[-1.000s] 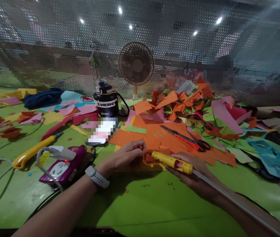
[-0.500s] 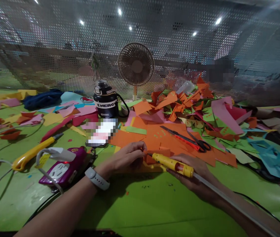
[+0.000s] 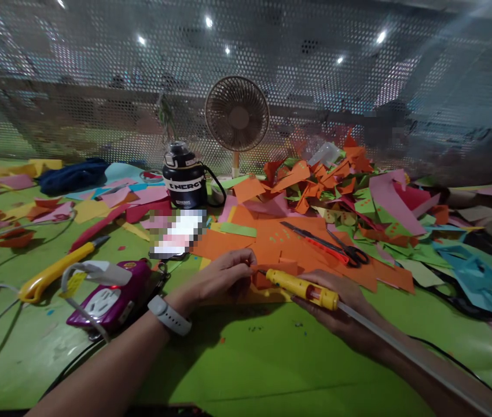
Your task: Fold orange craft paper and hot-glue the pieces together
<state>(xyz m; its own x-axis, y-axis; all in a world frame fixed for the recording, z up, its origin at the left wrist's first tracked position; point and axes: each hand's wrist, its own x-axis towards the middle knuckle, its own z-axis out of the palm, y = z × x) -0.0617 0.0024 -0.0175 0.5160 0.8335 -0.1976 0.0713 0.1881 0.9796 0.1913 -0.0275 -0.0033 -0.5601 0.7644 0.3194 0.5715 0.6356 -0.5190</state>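
Yellow glue gun over orange paper, tip beside the left hand.
The right hand closes on it, partly hidden; the left fingers curl in, their hold too shadowed to tell.

Green-topped desk, bearing scattered paper scraps in several colours; orange sheets near the middle, with scissors on them; purple power strip, left; beside it, yellow-handled tool; black bottle upright, behind phone.
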